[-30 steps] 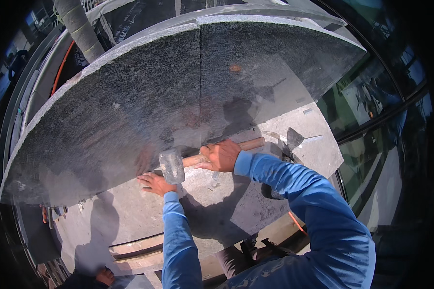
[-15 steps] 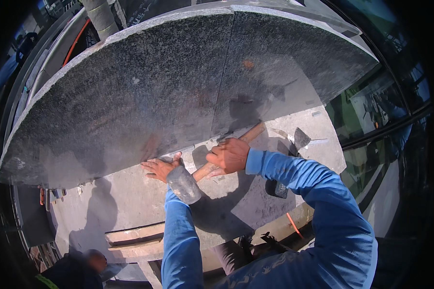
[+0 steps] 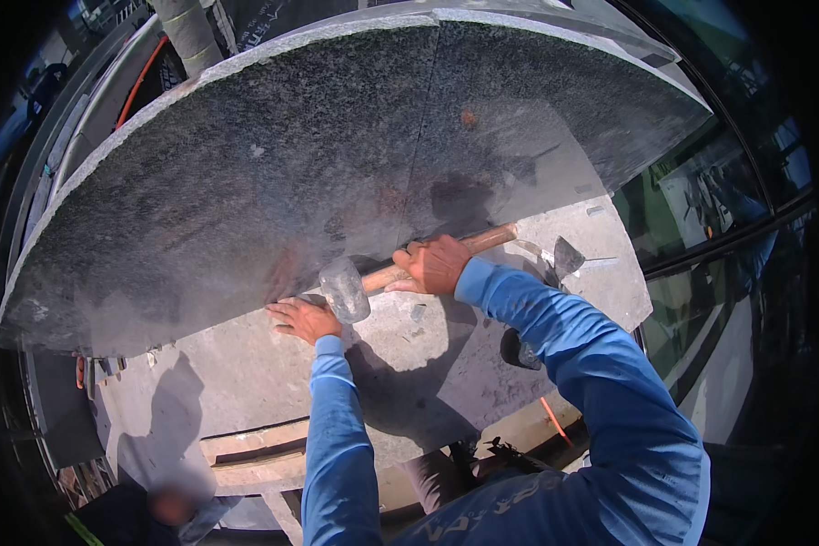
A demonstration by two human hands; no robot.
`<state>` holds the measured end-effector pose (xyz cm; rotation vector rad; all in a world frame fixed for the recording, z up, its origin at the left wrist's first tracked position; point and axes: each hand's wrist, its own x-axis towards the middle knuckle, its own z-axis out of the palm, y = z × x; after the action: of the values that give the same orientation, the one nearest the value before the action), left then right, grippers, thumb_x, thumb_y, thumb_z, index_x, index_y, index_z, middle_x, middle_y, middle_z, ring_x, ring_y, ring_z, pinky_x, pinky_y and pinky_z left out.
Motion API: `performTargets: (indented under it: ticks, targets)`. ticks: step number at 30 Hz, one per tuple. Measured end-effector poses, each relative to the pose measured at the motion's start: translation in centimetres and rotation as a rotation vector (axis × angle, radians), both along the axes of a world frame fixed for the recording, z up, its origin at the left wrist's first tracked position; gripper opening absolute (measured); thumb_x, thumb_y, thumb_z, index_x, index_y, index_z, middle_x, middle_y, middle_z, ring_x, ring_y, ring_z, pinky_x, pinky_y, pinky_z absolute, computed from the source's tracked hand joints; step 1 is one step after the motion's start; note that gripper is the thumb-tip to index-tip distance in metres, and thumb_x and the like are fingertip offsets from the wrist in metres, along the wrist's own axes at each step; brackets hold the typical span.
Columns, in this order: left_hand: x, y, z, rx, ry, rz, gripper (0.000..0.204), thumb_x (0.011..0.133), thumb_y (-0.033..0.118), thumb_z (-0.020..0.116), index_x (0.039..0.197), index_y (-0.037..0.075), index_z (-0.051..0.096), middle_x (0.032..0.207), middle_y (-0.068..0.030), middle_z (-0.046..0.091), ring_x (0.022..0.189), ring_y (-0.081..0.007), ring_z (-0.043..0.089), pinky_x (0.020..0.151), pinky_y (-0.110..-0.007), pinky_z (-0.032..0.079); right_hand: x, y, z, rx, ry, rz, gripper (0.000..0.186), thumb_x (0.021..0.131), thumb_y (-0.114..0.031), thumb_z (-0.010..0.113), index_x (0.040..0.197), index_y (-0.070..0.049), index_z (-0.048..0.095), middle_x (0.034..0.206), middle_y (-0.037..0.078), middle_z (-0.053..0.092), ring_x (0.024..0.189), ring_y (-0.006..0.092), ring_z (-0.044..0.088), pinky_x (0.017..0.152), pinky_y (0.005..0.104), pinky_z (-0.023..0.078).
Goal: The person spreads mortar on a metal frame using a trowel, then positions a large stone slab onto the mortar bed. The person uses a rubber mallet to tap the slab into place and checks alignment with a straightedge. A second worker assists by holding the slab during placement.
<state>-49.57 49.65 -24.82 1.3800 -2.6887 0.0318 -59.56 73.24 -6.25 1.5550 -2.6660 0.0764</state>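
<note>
A large curved grey granite slab (image 3: 246, 173), split by a thin vertical seam, stands upright along the back of a pale work surface (image 3: 200, 387). My left hand (image 3: 302, 318) lies against the surface at the slab's bottom edge, fingers spread. My right hand (image 3: 432, 266) is closed round the wooden handle of a mallet (image 3: 344, 291), whose chunky grey head hangs beside my left hand, just right of it. Right of my right hand lies a trowel (image 3: 569, 257). A dark object (image 3: 519, 350) shows partly under my right forearm.
A wrapped pipe (image 3: 184, 36) and an orange hose (image 3: 141, 80) sit behind the slab. Small hand tools (image 3: 85, 373) lie at the left. Dark glass panels (image 3: 701, 209) border the right. Another person (image 3: 123, 514) is at the lower left, beside curved wooden strips (image 3: 255, 441).
Since half a second ago my right hand and the mallet head have moved up toward the slab, uncovering my left wrist. The left hand stays roughly in place.
</note>
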Motion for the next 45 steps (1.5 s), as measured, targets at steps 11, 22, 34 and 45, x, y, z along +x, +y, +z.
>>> performTargets:
  ticks: [11, 22, 34, 45]
  targets:
    - [0.8, -2.6, -2.7, -0.096, 0.031, 0.041, 0.125, 0.065, 0.076, 0.070, 0.145, -0.013, 0.033, 0.157, -0.0315, 0.023, 0.152, -0.0410, 0.010, 0.119, -0.063, 0.015, 2.1, -1.7, -1.0, 0.050, -0.194, -0.099, 0.060, 0.092, -0.064, 0.052, 0.096, -0.005, 0.059, 0.075, 0.016, 0.066, 0.069, 0.0339, 0.069, 0.063, 0.0432, 0.055]
    - [0.8, -1.9, -1.3, -0.122, -0.025, 0.040, 0.114, 0.072, 0.063, 0.075, 0.146, -0.012, 0.033, 0.157, -0.0304, 0.022, 0.152, -0.0402, 0.009, 0.120, -0.061, 0.015, 1.5, -1.3, -2.6, -0.048, -0.110, -0.102, 0.064, 0.090, -0.069, 0.050, 0.096, -0.006, 0.060, 0.073, 0.016, 0.067, 0.069, 0.0303, 0.070, 0.061, 0.0455, 0.054]
    - [0.8, -0.5, 2.8, 0.167, 0.048, 0.036, 0.112, 0.072, 0.062, 0.075, 0.148, -0.009, 0.030, 0.159, -0.0270, 0.021, 0.153, -0.0383, 0.007, 0.121, -0.059, 0.011, 4.1, -1.5, -2.4, -0.072, -0.178, -0.120, 0.065, 0.090, -0.069, 0.050, 0.097, -0.006, 0.061, 0.074, 0.016, 0.068, 0.069, 0.0333, 0.070, 0.059, 0.0433, 0.055]
    - [0.8, -0.3, 1.2, 0.070, 0.027, 0.001, 0.093, 0.080, 0.053, 0.069, 0.146, -0.004, 0.037, 0.160, -0.0244, 0.022, 0.153, -0.0358, 0.010, 0.121, -0.058, 0.012, 3.7, -1.4, 2.1, -0.219, -0.085, -0.086, 0.059, 0.091, -0.066, 0.053, 0.090, -0.007, 0.060, 0.068, 0.013, 0.066, 0.060, 0.0304, 0.069, 0.055, 0.0428, 0.055]
